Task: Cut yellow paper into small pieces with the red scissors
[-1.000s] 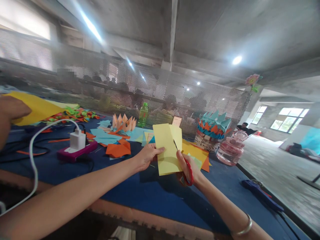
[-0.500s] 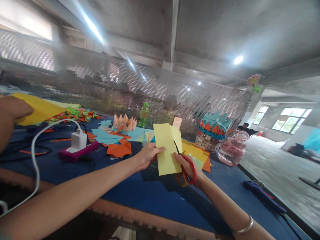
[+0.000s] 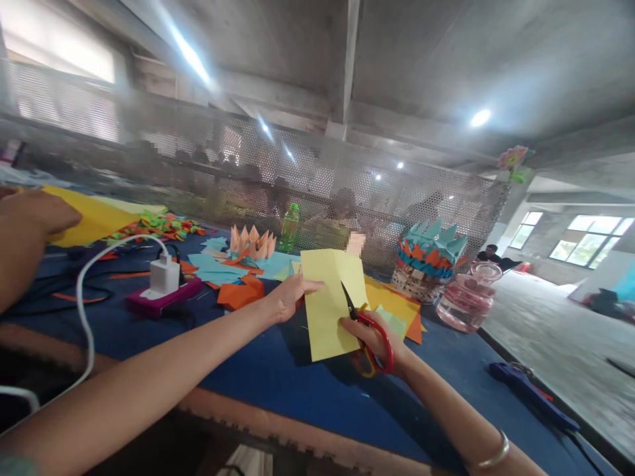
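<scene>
Two hands work above a blue table (image 3: 317, 403). The left hand (image 3: 290, 299) pinches a sheet of yellow paper (image 3: 327, 304) by its left edge, with the thumb on top and the fingers behind. The paper is up in the air over the table, and it leans a little. The right hand (image 3: 372, 344) is closed around a pair of red-handled scissors (image 3: 381, 349). The dark blades (image 3: 348, 303) point up and sit at the paper, near its middle. I cannot tell how wide they are open.

To cut well, it helps to hold the paper firm and tight so it does not bend. Short, slow snips make a cleaner line than one big snap. The left fingers are safest well back from the blades.

Near the hands lie orange paper scraps (image 3: 239, 294) and light blue paper scraps (image 3: 208, 270). A white charger (image 3: 165, 274) sits on a purple power bank (image 3: 159, 301). Farther off stand an orange paper flower (image 3: 251, 243), a green bottle (image 3: 289, 228), a paper crown (image 3: 431, 241) on a woven basket (image 3: 414, 285), and a pink jar (image 3: 469, 303). At the far left, what looks like another person's hand (image 3: 34, 215) rests on a big yellow sheet (image 3: 84, 215).
</scene>
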Demonstrator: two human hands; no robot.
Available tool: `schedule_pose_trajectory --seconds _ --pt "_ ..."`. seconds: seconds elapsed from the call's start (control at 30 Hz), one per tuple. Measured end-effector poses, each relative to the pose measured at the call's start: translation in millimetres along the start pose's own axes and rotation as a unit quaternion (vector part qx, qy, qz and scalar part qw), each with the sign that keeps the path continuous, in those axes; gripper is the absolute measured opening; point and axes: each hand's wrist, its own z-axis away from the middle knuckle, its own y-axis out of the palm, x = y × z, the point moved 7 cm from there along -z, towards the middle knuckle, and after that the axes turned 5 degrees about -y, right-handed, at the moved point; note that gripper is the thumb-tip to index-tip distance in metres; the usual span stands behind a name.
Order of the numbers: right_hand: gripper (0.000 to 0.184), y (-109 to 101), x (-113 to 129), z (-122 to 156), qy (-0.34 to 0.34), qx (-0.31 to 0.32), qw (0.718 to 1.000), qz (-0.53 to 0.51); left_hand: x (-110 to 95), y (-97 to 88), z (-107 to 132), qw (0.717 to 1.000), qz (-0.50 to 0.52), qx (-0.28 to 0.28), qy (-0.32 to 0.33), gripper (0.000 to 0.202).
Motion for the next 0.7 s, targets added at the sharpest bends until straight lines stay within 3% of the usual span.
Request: schedule_pose_trajectory --seconds 0.3,0.43,0.7 --pt "0.044 11 9 6 -0.013 0.066 0.997 0.045 -22 -22.4 -4 0.996 0.068 -0.053 0.039 0.032" --pt "0.044 12 9 6 -0.004 0.063 0.997 0.043 -23 -23.2 -2 0.995 0.059 -0.066 0.053 0.031" --pt "0.042 11 13 7 0.006 0.041 0.998 0.058 -22 -13.5 1 0.995 -0.017 -0.026 0.091 0.044"
